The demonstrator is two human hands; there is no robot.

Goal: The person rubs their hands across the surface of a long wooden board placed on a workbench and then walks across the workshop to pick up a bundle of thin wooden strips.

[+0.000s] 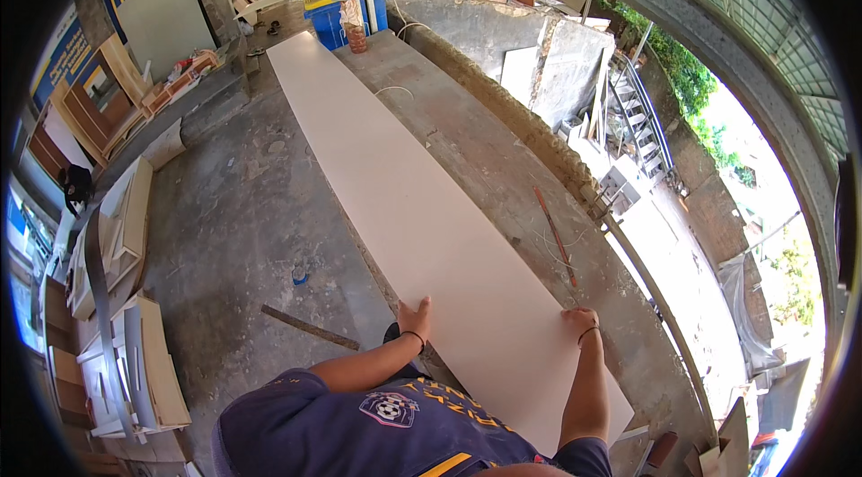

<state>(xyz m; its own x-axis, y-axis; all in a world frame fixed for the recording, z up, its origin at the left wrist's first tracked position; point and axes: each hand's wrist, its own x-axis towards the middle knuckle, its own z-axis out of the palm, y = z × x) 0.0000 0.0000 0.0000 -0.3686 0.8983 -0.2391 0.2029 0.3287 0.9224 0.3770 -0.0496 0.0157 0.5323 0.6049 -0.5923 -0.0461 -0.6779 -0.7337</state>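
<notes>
A long white board [409, 189] stretches from below my chest up to the far end of the concrete floor. My left hand [415, 319] is closed on the board's left edge, its thumb lying on the white face and its other fingers hidden by the edge. On the opposite edge my right hand [581, 322] grips the board, the fingers bent over its side. Both arms reach down along the near part of the board, and dark cords circle the wrists.
A thin wooden strip [310, 327] lies left of the board, a reddish rod [557, 239] to its right. Beyond stands a blue bin [346, 19] with a yellow rim. Pale cabinet parts [135, 365] line the left side. The floor ends at a drop on the right.
</notes>
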